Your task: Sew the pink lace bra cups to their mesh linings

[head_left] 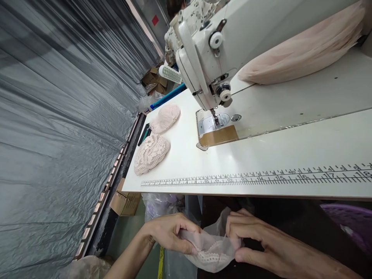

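My left hand (173,232) and my right hand (254,238) hold a piece of sheer pale fabric with lace trim (215,252) between them, below the table's front edge. Left thumb and fingers pinch one end; those of the right close on the other. A scalloped band of lace shows through the sheer layer. On the white table (180,162) lie two pale pink lace cups, a lace-edged one (152,153) in front and a smoother one (167,118) behind. Farther back stands the sewing machine (197,66), its needle and presser foot above the metal plate.
Pale pink tulle (305,50) is heaped behind the machine arm. A printed ruler (247,180) runs along the front edge. A dark green-black tool (144,134) lies by the cups. A cardboard box (125,199), a purple basket (351,224) and a grey curtain (58,116) surround the table.
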Available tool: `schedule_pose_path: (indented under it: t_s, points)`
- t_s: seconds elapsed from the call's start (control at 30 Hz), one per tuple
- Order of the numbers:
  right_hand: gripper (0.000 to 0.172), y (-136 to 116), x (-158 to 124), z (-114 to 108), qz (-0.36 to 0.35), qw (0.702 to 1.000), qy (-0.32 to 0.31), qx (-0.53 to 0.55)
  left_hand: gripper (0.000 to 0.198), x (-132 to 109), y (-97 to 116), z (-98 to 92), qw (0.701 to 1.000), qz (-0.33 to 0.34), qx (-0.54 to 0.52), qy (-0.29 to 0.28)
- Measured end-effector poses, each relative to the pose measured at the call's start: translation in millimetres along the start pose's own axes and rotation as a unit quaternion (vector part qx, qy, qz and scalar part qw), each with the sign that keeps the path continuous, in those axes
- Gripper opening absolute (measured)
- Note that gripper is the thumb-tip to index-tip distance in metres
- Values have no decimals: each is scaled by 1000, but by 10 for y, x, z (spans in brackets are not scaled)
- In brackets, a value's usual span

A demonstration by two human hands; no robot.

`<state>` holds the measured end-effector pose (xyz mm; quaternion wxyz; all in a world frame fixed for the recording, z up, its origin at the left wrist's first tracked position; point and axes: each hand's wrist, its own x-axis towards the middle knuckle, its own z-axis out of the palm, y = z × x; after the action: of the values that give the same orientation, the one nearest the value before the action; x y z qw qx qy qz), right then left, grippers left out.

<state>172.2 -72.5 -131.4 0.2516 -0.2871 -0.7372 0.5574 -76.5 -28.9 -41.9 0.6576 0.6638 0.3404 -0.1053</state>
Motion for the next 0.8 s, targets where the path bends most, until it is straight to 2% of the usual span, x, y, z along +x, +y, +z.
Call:
schedule_pose_path:
  t_s: [0.13,0.23,0.4,0.53,0.67,0.77,0.8]
  points:
    - [24,-3,-49,17,29,999,36,-10,47,45,-13,7,1000,9,3,2]
    - [27,-29,-78,47,34,999,37,-5,48,39,-35,20,1000,13,5,10]
    - [22,6,-132,108,42,996,76,-22,47,14,-86,45,1000,17,-1,13]
    - [23,58,-157,126,54,995,71,-35,44,26,-61,67,1000,27,6,0]
    - [26,-122,-134,-28,42,998,27,-38,41,58,44,98,998,46,19,-24]
    - [55,-355,-31,-184,19,999,-42,-10,41,84,139,128,996,65,30,-55]
    - [57,-409,17,-215,12,997,-72,-12,41,90,167,139,995,70,33,-61]
